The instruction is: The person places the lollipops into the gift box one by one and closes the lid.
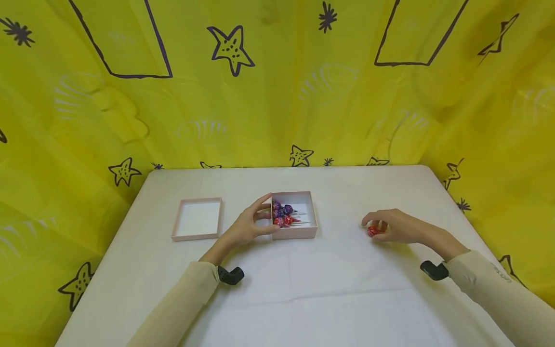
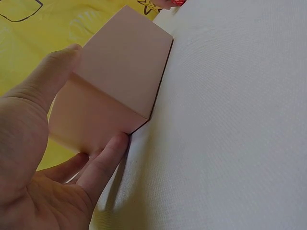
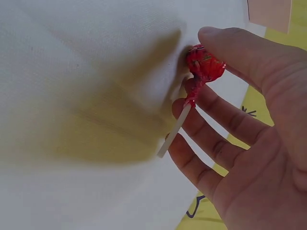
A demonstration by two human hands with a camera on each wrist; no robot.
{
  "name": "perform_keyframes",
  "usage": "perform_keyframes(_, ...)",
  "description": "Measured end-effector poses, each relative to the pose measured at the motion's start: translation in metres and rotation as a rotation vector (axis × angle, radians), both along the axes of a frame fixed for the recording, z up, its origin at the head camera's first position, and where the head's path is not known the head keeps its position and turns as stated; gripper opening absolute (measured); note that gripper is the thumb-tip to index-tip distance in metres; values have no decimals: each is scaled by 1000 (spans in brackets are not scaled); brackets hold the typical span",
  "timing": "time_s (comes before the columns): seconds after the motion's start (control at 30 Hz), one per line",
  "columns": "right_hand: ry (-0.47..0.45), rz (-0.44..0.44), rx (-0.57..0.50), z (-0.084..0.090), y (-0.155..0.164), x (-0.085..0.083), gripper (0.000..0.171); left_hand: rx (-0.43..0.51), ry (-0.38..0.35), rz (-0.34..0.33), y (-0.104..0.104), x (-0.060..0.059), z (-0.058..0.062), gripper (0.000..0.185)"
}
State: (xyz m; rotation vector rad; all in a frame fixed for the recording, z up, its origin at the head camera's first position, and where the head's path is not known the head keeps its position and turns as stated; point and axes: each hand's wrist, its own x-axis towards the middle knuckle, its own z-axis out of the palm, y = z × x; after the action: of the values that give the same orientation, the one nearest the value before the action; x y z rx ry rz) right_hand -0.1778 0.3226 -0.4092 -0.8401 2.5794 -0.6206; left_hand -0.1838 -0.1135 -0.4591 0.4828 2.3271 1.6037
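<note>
My left hand holds the left end of a pale pink box, thumb at the near corner and fingers along its left side. In the left wrist view the box rests on the white cloth, its inside hidden. Several lollipops in purple and red wrappers lie inside, heads to the left and white sticks pointing right. Off to the right, my right hand pinches a red-wrapped lollipop by its head, close over the table. Its white stick runs along the curled fingers.
A shallow pale pink lid lies left of the box, its white inside facing up. The white-covered table has rounded far corners. Yellow patterned curtains stand behind and at both sides.
</note>
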Motion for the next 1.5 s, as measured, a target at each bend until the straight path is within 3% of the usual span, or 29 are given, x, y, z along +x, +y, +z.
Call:
perform_keyframes(0.5, 29, -20, 25, -3, 2, 1, 25, 4, 20, -20, 0, 0, 0, 98)
perform_keyframes(1.5, 24, -7, 7, -3, 2, 1, 23, -5, -11, 2, 0, -1, -1, 98)
